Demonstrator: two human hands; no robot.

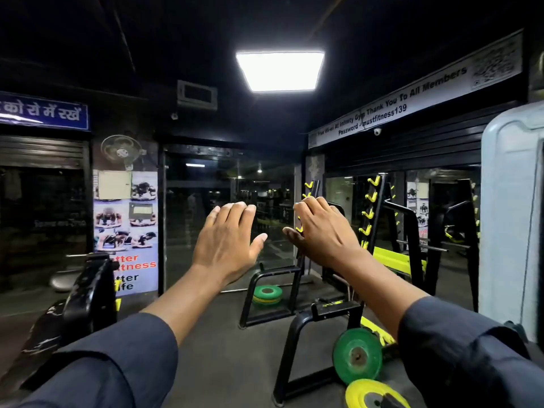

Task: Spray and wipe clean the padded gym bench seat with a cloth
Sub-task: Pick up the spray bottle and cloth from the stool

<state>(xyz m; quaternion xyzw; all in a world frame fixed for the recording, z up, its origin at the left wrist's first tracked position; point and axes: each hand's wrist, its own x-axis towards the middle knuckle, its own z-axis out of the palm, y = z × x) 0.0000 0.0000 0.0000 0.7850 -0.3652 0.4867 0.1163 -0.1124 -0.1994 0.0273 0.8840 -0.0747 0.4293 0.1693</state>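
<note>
Head view: both arms stretched forward at chest height, dark sleeves pushed back from the wrists. Left hand, palm away, fingers straight and close together, thumb spread to the right, holding nothing. Right hand, palm away, fingers slightly bent at the tips, thumb pointing left toward the other thumb, holding nothing; the two hands are near each other but apart. Bench, yellow-green pad, stands behind and right of the right forearm, partly hidden by it, inside a black rack with yellow hooks. Black frame on the floor below the hands, a green and yellow plate stack within it. Green plate and yellow plate lower right. Poster on the left wall; ceiling light above.
</note>
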